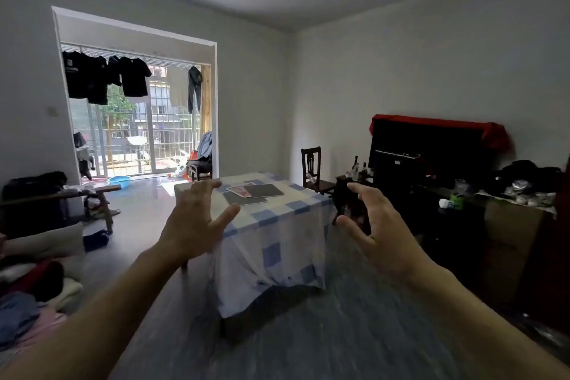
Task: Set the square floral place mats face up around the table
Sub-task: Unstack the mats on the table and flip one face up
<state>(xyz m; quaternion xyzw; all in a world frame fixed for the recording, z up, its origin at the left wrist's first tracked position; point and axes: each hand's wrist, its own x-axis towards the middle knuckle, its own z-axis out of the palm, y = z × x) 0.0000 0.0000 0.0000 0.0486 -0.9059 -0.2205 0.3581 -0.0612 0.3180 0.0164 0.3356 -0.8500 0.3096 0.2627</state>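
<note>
A small pile of square place mats lies in the middle of the table [271, 216], which is draped in a blue and white checked cloth. The top mat [263, 190] and the lowest mat [243, 199] show grey backs. Between them a mat with a red floral face [238, 190] sticks out. My left hand [192, 219] is raised in front of the table's left side, fingers spread, holding nothing. My right hand [374, 225] is raised to the right of the table, fingers apart and empty. Both hands are short of the mats.
A dark wooden chair [313, 171] stands behind the table's far right corner. A black TV [428, 157] under a red cloth sits on a cluttered low cabinet [509, 225] along the right wall. A wooden bench [77, 194] and piled clothes are at left. Open floor lies before the table.
</note>
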